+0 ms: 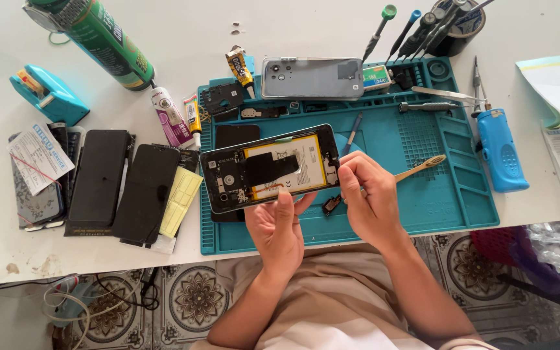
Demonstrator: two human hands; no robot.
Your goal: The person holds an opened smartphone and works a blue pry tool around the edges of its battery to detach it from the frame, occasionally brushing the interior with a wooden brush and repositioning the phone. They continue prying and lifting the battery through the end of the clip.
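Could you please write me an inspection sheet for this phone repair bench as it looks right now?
Surface: white table with a teal work mat on it.
Job's things: opened phone, battery exposed, held above the mat.
Clutter: grey back cover, glue tubes, green can, dark screens, blue tool, screwdrivers.
Grips: left hand supports the phone from below; right hand pinches at its right end.
Cables: tangled wires on the floor.
Surroundings: patterned floor tiles.

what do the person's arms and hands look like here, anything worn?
Both arms are bare from hand to elbow: no gloves, watch, rings or wrist strap visible on the left hand or the right hand. No sleeves reach the forearms. A beige garment covers the lap and torso below them.
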